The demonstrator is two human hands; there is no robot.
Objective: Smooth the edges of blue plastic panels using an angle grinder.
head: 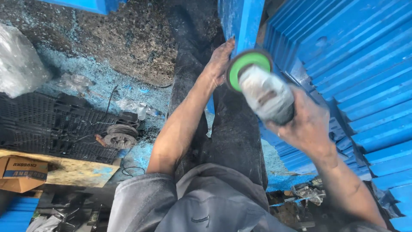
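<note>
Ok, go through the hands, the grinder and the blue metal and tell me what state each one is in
Left hand: open, fingertips resting on the upright blue metal post.
Right hand: closed round the grey angle grinder.
Green grinder disc: blurred, right by the post; contact unclear.
Ribbed blue metal panel: leaning, paint intact.

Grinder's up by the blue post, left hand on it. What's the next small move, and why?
Probably ease the grinder disc onto the post edge: the right hand holds the disc just beside it, and the left hand braces there, fingers close, so shift them clear.
</note>
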